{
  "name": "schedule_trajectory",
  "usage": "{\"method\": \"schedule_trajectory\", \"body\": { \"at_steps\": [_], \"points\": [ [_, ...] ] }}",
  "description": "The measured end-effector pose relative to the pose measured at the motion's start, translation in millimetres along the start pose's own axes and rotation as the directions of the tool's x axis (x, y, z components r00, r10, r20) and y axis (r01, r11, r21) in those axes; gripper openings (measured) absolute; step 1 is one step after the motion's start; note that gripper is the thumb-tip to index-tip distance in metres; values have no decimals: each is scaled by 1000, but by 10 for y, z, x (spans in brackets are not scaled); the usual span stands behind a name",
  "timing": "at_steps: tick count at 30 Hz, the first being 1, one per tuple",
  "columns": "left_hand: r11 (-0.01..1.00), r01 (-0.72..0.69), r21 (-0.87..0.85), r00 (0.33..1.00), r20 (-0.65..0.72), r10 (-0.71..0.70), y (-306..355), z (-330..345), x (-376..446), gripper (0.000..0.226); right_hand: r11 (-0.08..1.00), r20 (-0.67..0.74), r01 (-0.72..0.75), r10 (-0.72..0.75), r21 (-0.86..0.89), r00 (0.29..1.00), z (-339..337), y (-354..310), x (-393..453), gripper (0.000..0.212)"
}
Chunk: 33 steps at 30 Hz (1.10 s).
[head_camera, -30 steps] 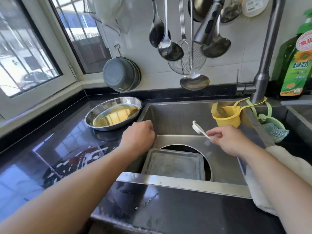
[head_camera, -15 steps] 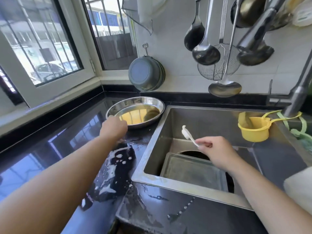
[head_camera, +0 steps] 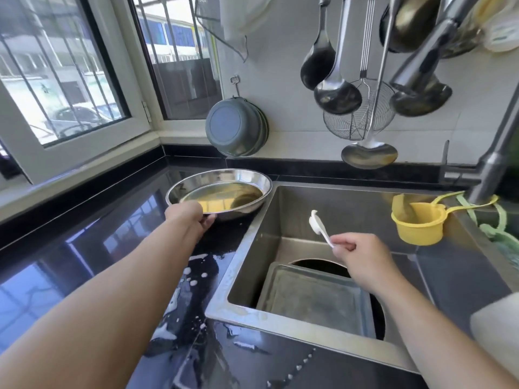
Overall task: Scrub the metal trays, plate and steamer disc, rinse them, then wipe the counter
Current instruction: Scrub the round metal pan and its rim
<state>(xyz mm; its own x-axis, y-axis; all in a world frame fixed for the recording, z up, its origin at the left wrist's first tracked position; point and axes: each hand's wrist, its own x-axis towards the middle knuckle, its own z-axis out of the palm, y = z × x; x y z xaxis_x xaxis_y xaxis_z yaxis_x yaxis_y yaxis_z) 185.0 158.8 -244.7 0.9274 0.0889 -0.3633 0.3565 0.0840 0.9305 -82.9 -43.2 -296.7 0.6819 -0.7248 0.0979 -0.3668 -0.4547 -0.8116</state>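
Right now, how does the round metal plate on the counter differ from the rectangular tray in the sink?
The round plate stands on the black counter; the rectangular tray lies down in the sink. The plate looks shiny with yellowish liquid inside; the tray looks dull grey. The left hand grips the plate's rim; nothing touches the tray. Both are metal.

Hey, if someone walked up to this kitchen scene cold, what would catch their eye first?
Probably the shiny round plate on the black counter left of the sink, with the left hand gripping its near rim. Next, the right hand pinching a small white brush above the sink, where a square metal tray lies over the drain. White suds spatter the counter by the sink's edge.
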Motion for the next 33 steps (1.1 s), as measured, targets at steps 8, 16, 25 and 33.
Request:
{"method": "schedule_trajectory", "body": {
  "at_steps": [8,16,25,33],
  "points": [
    [998,-53,15,998,45,53,29,-117,-860,34,993,-284,95,-72,69,956,-293,-219,-121,24],
    [923,-289,254,955,144,259,164,183,-1474,31,985,-437,74,2,158,900,-764,-211,-179,26],
    [599,-587,544,810,381,447,-138,611,-1890,18,975,-465,37,71,219,883,-811,-102,-125,27],
    [442,-699,562,715,552,430,-488,961,-2209,29,978,-514,35,78,206,854,-889,-75,-140,27]
  ]
}}
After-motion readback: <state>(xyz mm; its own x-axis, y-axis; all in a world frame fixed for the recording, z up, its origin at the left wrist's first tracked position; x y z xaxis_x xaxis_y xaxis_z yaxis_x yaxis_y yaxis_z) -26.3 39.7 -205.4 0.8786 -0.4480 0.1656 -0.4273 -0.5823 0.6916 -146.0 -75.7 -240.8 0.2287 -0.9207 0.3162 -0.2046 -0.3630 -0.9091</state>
